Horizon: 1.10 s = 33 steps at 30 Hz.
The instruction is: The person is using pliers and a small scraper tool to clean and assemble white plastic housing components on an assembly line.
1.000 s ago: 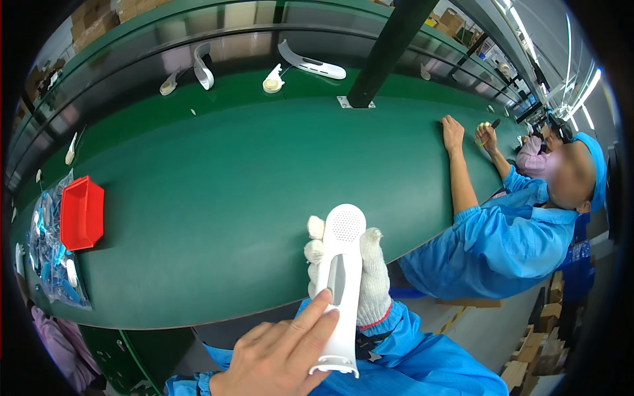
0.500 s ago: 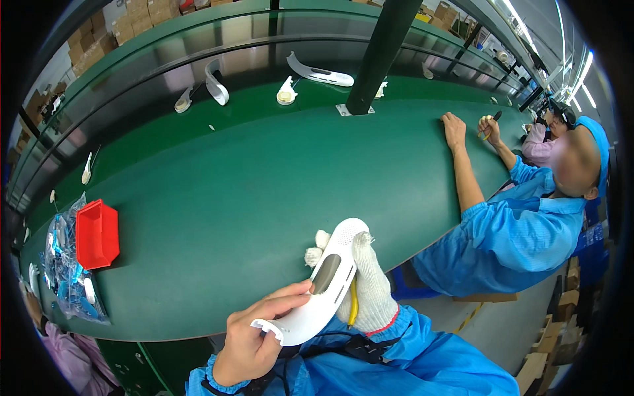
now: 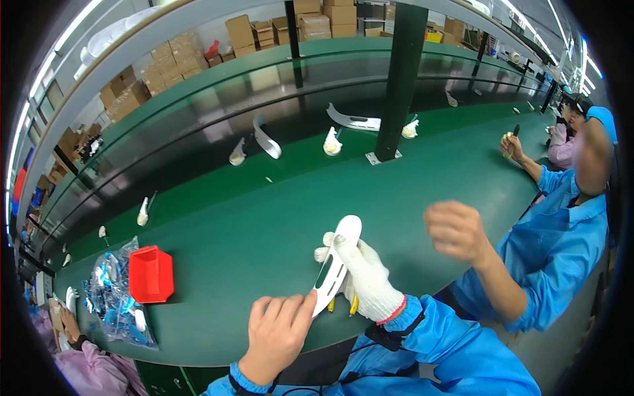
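Note:
A white curved plastic cover (image 3: pixel 348 228) with a long slot is held tilted between my hands, over the near edge of the green table. My right hand (image 3: pixel 370 280), in a white knitted glove, is closed around its upper part, thumb across the front. Also in that hand is a hand tool with two yellow handles (image 3: pixel 354 305); its head is hidden. My bare left hand (image 3: pixel 281 330) has its fingers on the cover's lower end; its thumb is hidden from view.
Left on the table stand a red bin (image 3: pixel 150 277) and a clear bag of parts (image 3: pixel 122 290). Similar white covers (image 3: pixel 356 121) and small white pieces (image 3: pixel 332 142) lie on the far strip, near a dark green post (image 3: pixel 401 86). To the right, a co-worker's hand (image 3: pixel 456 231) reaches near.
The view has tilted up and turned left. My left hand has rolled so its back shows, and the cover has turned more edge-on. The co-worker's nearer hand has lifted and moved toward me.

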Motion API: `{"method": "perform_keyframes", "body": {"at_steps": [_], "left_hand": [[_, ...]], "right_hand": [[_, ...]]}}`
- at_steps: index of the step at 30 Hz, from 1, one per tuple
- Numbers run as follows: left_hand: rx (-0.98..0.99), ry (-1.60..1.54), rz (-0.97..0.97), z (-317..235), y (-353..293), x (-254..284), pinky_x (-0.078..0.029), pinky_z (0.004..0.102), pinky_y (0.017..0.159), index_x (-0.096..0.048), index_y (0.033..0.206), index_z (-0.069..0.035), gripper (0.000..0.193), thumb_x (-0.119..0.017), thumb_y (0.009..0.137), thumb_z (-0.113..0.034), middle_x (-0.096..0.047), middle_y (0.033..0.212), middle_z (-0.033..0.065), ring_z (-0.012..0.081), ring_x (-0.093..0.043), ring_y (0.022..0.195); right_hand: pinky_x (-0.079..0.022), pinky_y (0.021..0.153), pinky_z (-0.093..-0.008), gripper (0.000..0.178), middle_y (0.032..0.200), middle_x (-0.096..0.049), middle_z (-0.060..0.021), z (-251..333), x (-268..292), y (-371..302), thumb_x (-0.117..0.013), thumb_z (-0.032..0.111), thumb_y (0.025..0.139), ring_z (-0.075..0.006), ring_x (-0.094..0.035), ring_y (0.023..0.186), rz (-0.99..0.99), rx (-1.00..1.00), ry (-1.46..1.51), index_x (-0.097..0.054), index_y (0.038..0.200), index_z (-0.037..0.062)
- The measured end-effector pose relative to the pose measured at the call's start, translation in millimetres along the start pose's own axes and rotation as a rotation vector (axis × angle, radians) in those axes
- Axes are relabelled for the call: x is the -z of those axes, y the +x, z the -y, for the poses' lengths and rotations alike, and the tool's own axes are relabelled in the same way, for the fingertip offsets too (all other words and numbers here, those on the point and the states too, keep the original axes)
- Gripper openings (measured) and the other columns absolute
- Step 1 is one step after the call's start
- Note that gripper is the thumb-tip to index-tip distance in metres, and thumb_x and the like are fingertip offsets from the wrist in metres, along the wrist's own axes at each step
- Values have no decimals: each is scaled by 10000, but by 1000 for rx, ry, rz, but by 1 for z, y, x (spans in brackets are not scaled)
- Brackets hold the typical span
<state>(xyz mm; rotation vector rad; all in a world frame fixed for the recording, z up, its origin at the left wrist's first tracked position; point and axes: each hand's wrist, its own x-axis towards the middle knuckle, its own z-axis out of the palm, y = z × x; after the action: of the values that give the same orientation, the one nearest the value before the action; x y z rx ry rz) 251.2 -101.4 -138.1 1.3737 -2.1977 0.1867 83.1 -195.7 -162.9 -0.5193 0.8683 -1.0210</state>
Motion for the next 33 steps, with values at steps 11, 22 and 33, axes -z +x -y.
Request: {"method": "perform_keyframes", "body": {"at_steps": [11, 22, 33], "left_hand": [[223, 167, -299, 199, 70, -22, -397, 464, 995, -656, 965, -15, 213, -570, 791, 73, -621, 978, 151, 357, -574, 1073], [371, 379, -184, 261, 70, -66, -344, 525, 1112, -652, 1137, -51, 383, -652, 762, 32, -584, 1301, 161, 339, -478, 1300], [283, -532, 102, 159, -7, -60, -493, 399, 976, -680, 1133, -50, 291, -678, 842, -38, -663, 1212, 126, 328, -619, 1119]], "right_hand": [[-606, 677, -422, 299, 947, -607, -111, 21, 31, 38, -527, 177, 1014, -156, -618, 651, 128, -104, -270, -523, 1218, -41], [-490, 600, -260, 288, 801, -574, -11, 73, -17, 55, -623, 329, 957, -95, -591, 611, 320, -68, -901, -592, 1043, 56], [-493, 961, -461, 405, 1143, -672, -245, 73, -86, 296, -593, 358, 916, -397, -633, 1115, -233, 459, -1783, -643, 1134, 20]]}}
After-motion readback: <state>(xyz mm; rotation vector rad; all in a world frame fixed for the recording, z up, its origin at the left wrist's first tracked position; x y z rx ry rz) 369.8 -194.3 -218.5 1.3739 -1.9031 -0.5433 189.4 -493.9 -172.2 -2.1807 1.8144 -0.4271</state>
